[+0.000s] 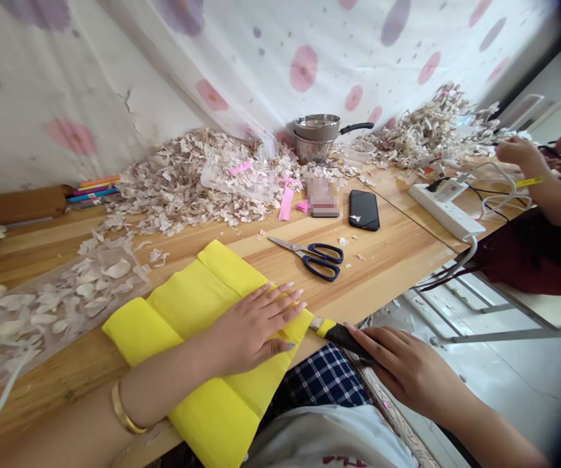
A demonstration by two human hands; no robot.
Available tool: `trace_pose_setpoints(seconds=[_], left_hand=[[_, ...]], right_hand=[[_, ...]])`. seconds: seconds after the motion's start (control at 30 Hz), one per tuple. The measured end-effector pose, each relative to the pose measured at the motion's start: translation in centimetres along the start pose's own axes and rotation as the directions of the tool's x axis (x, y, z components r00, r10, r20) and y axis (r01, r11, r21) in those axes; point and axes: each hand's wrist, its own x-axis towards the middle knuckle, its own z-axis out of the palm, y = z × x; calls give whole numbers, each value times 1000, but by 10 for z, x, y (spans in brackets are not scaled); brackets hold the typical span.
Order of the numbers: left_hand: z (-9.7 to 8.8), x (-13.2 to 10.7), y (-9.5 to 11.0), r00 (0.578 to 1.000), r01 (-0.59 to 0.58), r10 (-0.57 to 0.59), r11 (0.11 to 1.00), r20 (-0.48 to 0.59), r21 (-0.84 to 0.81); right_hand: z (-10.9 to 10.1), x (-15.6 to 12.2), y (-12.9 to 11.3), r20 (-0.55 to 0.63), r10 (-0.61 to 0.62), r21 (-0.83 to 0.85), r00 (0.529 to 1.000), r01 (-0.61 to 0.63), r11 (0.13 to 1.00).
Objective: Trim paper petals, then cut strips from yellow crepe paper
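A sheet of yellow paper (pixel 192 292) with creases across it lies over the table's front edge. My left hand (pixel 255 328) rests flat on the paper, fingers stretched and slightly apart, with a gold bangle on the wrist. In my right hand (pixel 404 364) is a knife (pixel 341 336) with a black and yellow handle. Its metal shank runs in at the paper's right corner, and the rest of the blade is hidden by the paper. Just beyond the paper lie scissors (pixel 316 255) with dark blue handles, slightly spread.
Heaps of pale petals (pixel 163 175) line the curtain. A plastic tray (pixel 90 286) holds more petals at left. Behind are a black phone (pixel 364 210), a steel pan (pixel 316 133) and pink strips (pixel 286 203). A power strip (pixel 446 211) and another person's hands (pixel 524 153) are at right.
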Motion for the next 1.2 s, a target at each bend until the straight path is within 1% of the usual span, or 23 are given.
trace_pose_setpoints(seconds=[0.07, 0.13, 0.2, 0.3, 0.4, 0.53, 0.7, 0.9, 1.1, 1.2], left_hand=[[6, -1, -1, 997, -28, 26, 999, 73, 27], [10, -3, -1, 995, -31, 26, 998, 101, 58], [11, -4, -2, 994, -35, 26, 996, 104, 83], [12, -5, -2, 994, -40, 29, 993, 104, 110], [11, -5, -2, 994, -47, 35, 993, 101, 113], [10, -5, -2, 990, -58, 47, 995, 131, 80], [9, -5, -2, 990, -60, 53, 997, 132, 50], [7, -4, -1, 984, -58, 51, 998, 171, 34], [7, -5, -2, 987, -59, 56, 998, 149, 17], [9, -5, -3, 987, -62, 59, 998, 148, 17]], right_hand=[[-1, -4, 4, 4, -20, 2, 1000, 20, 1000], [-3, -8, 9, 0, -32, -2, 999, 32, 999], [-6, -12, 13, -13, -39, -16, 999, 39, 999], [-8, -15, 15, -62, -42, -56, 997, 39, 998], [-6, -14, 12, -108, -23, -92, 994, 13, 996], [-4, -10, 2, -154, 9, -61, 988, -19, 998], [-9, -7, -7, -151, 5, -46, 988, -12, 999], [-12, -8, -9, -117, 54, -15, 992, -56, 998], [-11, -5, -12, -137, 40, -52, 990, -48, 998], [-12, -6, -11, -129, 49, -39, 990, -55, 998]])
